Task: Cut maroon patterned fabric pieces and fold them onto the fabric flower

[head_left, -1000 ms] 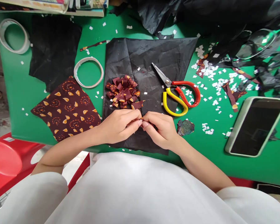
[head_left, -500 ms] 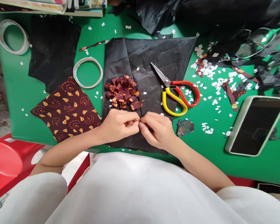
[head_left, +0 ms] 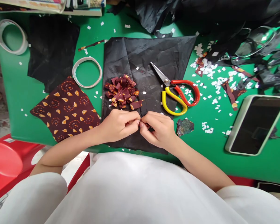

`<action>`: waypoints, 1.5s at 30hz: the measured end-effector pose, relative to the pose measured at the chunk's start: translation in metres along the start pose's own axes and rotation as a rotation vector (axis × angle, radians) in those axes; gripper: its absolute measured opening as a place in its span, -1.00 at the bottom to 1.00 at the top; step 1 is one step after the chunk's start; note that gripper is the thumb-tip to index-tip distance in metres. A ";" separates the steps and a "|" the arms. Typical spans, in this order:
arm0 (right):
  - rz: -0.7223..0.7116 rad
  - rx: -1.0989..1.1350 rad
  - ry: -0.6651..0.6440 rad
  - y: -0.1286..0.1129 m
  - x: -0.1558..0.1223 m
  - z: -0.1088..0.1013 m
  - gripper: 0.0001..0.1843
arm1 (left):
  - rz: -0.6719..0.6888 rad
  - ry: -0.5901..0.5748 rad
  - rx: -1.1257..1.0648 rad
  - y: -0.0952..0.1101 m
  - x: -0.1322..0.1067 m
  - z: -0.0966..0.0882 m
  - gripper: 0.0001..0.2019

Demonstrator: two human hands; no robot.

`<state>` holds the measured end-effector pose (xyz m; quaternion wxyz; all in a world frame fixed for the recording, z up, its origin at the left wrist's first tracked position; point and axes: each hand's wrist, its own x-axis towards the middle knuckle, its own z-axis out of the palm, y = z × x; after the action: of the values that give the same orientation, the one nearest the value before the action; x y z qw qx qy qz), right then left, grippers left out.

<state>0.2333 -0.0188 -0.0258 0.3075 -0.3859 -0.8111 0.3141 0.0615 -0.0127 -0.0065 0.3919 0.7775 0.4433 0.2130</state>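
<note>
My left hand (head_left: 121, 125) and my right hand (head_left: 158, 129) meet fingertip to fingertip above a creased black sheet (head_left: 154, 51). Both are closed in a pinch around a small dark piece, mostly hidden by the fingers; its material cannot be told. Just beyond my left hand lies a heap of folded maroon fabric strips (head_left: 122, 91) with yellow-orange marks. Scissors (head_left: 169, 87) with one red and one yellow handle rest on the sheet to the right, blades slightly apart. A maroon patterned cloth (head_left: 67, 107) lies beside my left forearm.
Two tape rolls (head_left: 87, 72) and a black piece (head_left: 53, 49) lie at left. White paper bits (head_left: 207, 68) scatter over the green table (head_left: 224, 168). A phone (head_left: 255, 126), glasses (head_left: 255, 42) and black scraps are at right. Books (head_left: 84, 12) stand at the back left.
The fingertips of both hands have shifted slightly while staying pinched together. The fabric heap, scissors and other things keep their places; the whole view has moved a little.
</note>
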 end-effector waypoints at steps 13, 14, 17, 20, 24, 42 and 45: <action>0.080 0.138 0.030 0.000 0.002 -0.005 -0.78 | 0.045 0.029 0.009 0.001 0.000 0.000 -0.83; 0.086 0.155 0.031 -0.001 0.003 -0.005 -0.78 | 0.055 0.028 0.008 0.002 0.000 -0.001 -0.84; 0.095 0.189 0.020 -0.001 0.002 -0.006 -0.78 | 0.067 0.023 0.011 0.002 0.000 -0.001 -0.85; 0.104 0.181 0.003 -0.001 0.002 -0.005 -0.79 | 0.056 0.002 0.009 0.001 0.000 -0.001 -0.84; 0.111 0.158 0.001 -0.001 0.003 -0.005 -0.79 | 0.021 -0.030 -0.002 0.000 0.000 -0.001 -0.84; 0.143 0.224 0.028 -0.001 0.005 -0.007 -0.74 | 0.131 -0.018 0.061 -0.002 -0.002 0.001 -0.87; 0.134 0.228 0.020 -0.001 0.005 -0.006 -0.73 | 0.123 -0.054 0.048 -0.001 -0.001 0.001 -0.86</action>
<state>0.2347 -0.0135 -0.0200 0.3357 -0.4049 -0.7394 0.4204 0.0606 -0.0132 -0.0080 0.3710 0.8179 0.3890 0.2049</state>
